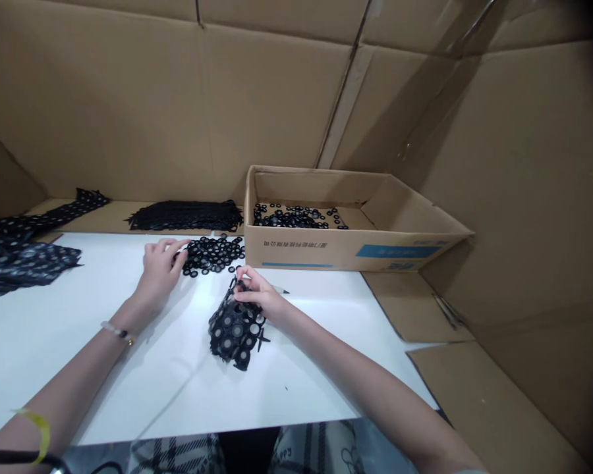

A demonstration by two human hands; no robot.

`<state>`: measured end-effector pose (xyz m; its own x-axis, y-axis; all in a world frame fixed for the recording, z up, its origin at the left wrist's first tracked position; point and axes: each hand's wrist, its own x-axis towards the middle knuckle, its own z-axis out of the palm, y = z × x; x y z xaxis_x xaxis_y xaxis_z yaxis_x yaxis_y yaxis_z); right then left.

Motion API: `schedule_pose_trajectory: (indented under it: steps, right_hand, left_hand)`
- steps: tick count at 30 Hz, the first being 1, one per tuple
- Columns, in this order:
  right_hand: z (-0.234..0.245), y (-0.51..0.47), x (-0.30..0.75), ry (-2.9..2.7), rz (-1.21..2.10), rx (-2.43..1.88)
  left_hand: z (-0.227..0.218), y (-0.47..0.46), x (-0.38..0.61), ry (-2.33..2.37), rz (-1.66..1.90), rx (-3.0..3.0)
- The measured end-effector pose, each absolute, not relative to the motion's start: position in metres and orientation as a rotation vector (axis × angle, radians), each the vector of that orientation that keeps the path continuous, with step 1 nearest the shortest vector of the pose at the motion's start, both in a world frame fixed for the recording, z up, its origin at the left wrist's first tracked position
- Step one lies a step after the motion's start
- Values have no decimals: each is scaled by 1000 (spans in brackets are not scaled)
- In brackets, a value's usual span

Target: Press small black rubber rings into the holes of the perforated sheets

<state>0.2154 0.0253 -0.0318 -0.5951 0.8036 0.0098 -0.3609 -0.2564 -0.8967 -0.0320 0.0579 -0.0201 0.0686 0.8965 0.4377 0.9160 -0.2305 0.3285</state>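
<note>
Since the head camera looks down over both forearms, the work sits plainly in the middle of the white desk (178,375). The right hand (261,296) is the nearer one to the black ring sheet (236,331): its fingers (243,280) are closed in a pinch on the sheet's upper end, which rises to them from the desk. The sheet's long axis runs from that pinch back toward the person, tilted a little, and most of it lies just below the hand, well in from the desk's near edge. The left hand (159,273) stands apart, to the left of the sheet, its fingers (172,247) curved and loose, with the tips at the rim of a heap of loose rings (213,255). They seem to touch the heap, but from here I cannot tell whether they hold anything. That heap sits at the desk's far edge. Beyond that edge, an open cardboard box (296,253) stands with black rings (291,217) scattered over its floor, mostly toward its left side. Further left along the far edge lies a neat stack of black strips (185,216), and more strips (14,263) are piled at the desk's left edge. A bracelet (114,331) circles the left wrist.
</note>
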Motion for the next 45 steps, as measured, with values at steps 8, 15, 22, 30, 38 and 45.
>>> schedule_pose_trajectory:
  steps: [8,15,22,30,38,45]
  right_hand:
    - [-33,25,215,-1304,1860,-447]
    - [-38,26,213,-1423,1749,-700]
    - [-39,29,213,-1663,1639,-692]
    - [-39,26,209,-1626,1606,-713]
    - [-39,25,213,-1753,1589,-565]
    - [-41,23,211,-1503,1739,-552]
  left_hand:
    - [-9,29,12,-1807,-1087,-3326]
    - [-4,27,14,-2145,-1530,-3277]
    - [-11,28,14,-1970,-1273,-3199]
    - [-5,21,13,-1565,-902,-3070]
    - [0,12,16,-1615,-829,-3363]
    - [-6,19,14,-1586,-1137,-3300]
